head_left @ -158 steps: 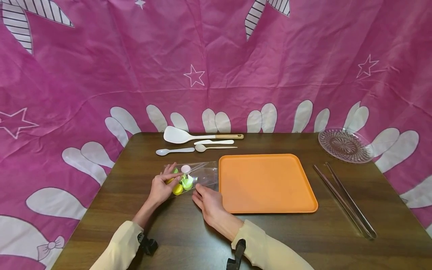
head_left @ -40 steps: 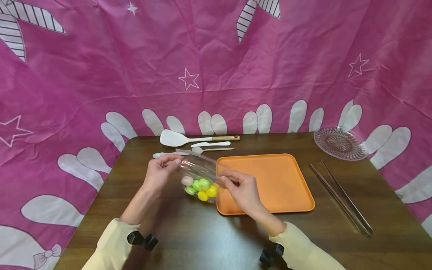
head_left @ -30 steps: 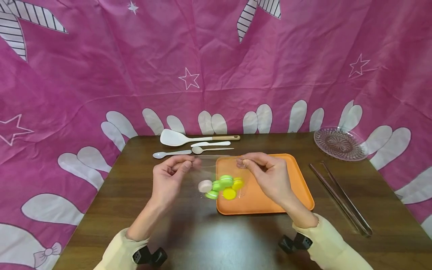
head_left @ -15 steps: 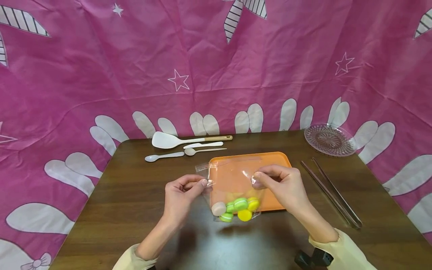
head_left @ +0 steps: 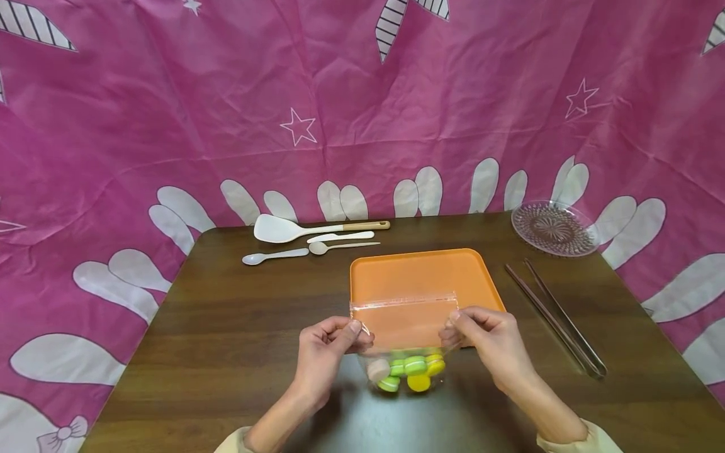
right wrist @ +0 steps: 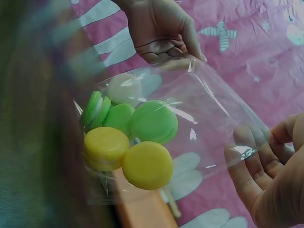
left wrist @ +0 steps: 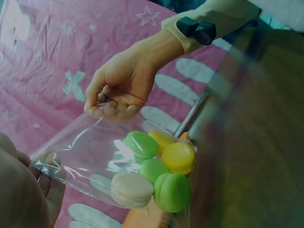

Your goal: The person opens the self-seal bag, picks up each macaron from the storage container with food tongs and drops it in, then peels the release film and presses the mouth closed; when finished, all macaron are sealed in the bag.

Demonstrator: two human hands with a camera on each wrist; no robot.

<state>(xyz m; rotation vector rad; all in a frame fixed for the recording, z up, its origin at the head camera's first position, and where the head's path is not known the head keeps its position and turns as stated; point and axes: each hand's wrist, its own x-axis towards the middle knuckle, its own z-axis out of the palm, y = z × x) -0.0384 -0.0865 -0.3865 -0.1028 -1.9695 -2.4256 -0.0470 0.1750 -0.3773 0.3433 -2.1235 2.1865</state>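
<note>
A clear plastic bag [head_left: 404, 324] hangs between both hands, in front of the orange tray in the head view. Its lower end holds several macarons [head_left: 415, 365]: green, yellow and one pale. My left hand [head_left: 328, 352] pinches the bag's left edge between thumb and fingers. On the opposite side my right hand [head_left: 489, 340] pinches the right edge. The left wrist view shows the pale macaron [left wrist: 132, 190] beside the green ones, with the right hand beyond. In the right wrist view two yellow macarons [right wrist: 147, 165] lie nearest, and the left hand grips the far edge.
An orange tray [head_left: 419, 274] lies behind the bag. At the back left are a white spatula [head_left: 277, 229], a white knife [head_left: 340, 237] and two spoons [head_left: 277, 255]. Metal tongs [head_left: 557, 318] lie on the right, near a clear patterned plate [head_left: 555, 228] at the back right corner.
The bag lay flat left of the tray. Both hands took its edges, lifted it and carried it right, then nearer the body. The tray, utensils, tongs and plate stay put.
</note>
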